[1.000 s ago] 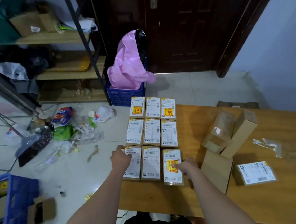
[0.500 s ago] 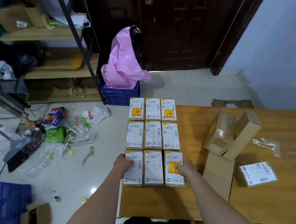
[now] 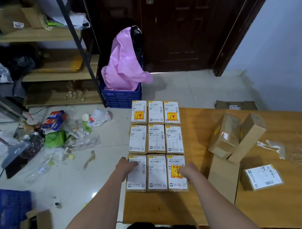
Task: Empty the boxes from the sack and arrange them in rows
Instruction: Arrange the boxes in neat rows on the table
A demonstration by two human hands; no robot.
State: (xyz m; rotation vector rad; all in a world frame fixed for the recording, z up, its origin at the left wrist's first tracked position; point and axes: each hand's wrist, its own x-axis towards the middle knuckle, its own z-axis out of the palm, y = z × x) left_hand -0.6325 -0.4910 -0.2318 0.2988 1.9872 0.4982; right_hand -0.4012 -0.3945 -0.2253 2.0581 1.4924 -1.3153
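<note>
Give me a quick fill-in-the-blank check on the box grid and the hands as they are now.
1. The labelled boxes lie on the wooden table in ___ rows of three.
2. The left hand rests on the near row's ___ box.
3. The near-right box under the right hand carries a ___ fragile sticker.
4. Behind the grid, a pink bag sits in a ___ crate.

Missing words: three; left; yellow; blue

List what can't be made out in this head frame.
- White shipping labels on the nine cardboard boxes: print too small, head view.
- Left hand and right hand fingertips: curled away on the near row, so contact is unclear.
- Sack: cannot be identified.
- Wooden table: cut off by the right edge.
</note>
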